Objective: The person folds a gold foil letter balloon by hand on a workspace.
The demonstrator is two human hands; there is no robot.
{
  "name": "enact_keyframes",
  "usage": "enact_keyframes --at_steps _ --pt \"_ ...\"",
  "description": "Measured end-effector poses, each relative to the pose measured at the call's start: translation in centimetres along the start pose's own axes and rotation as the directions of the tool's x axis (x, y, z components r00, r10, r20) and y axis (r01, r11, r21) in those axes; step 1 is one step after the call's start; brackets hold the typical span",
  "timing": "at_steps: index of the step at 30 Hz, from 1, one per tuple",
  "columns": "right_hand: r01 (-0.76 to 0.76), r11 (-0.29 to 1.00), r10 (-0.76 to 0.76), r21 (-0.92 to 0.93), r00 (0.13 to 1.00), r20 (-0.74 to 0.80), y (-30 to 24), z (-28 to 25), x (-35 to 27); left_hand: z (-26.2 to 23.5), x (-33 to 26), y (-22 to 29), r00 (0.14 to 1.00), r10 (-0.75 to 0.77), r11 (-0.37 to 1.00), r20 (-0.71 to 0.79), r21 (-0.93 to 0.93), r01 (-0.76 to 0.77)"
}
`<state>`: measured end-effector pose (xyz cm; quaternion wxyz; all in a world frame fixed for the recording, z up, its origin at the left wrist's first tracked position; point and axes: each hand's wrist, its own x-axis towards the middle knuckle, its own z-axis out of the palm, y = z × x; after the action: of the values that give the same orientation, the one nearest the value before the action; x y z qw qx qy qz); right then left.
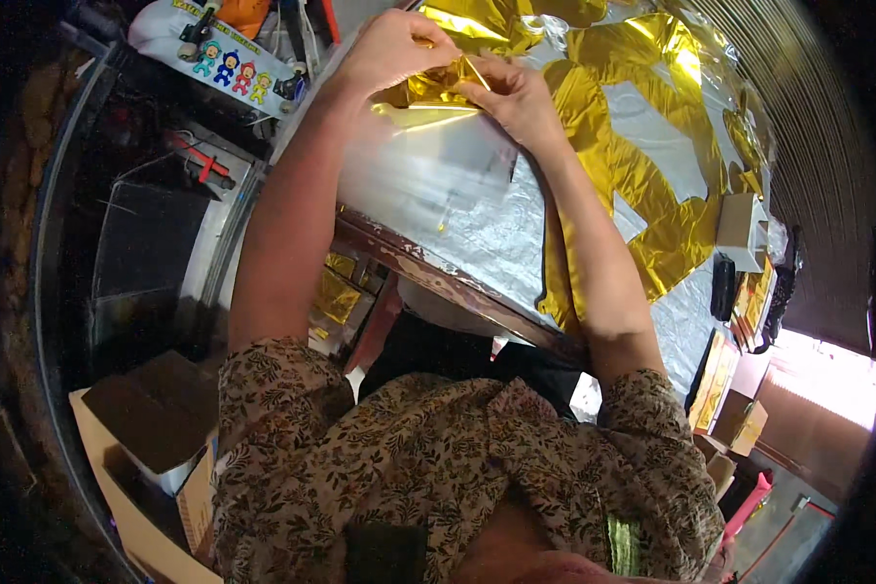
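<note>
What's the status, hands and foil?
Left hand and right hand both pinching a small folded gold foil piece over the table. Large gold foil sheet spread alongside. Nothing blocking.

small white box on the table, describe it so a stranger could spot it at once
Start at the table covered in silver and gold foil, then follow it toward its right end. The small white box sits there beside a black object, the only plain matte white thing among shiny foil.

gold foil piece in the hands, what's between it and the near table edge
In the head view, a clear plastic sleeve lies between the gold foil piece and the table edge, on silver sheeting.
</note>
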<state>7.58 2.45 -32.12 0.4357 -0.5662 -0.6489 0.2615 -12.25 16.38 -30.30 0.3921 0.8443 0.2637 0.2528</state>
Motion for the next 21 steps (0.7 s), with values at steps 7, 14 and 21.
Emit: enact_keyframes --at_steps 7,14,21 --pt "-0.112 0.954 0.16 0.277 0.974 -0.16 0.0 -0.2 0.1 -0.8 -0.3 1.9 0.971 0.02 0.987 -0.237 -0.148 -0.056" --pt "-0.195 0.86 0.273 0.471 0.957 -0.102 -0.5 -1.4 0.0 -0.9 -1.4 1.9 0.986 0.127 0.981 -0.106 0.158 -0.109" --pt "-0.194 0.79 0.33 0.582 0.934 -0.136 -0.9 -1.4 0.0 -3.1 -2.3 2.7 0.927 0.366 0.923 0.086 0.092 -0.373"
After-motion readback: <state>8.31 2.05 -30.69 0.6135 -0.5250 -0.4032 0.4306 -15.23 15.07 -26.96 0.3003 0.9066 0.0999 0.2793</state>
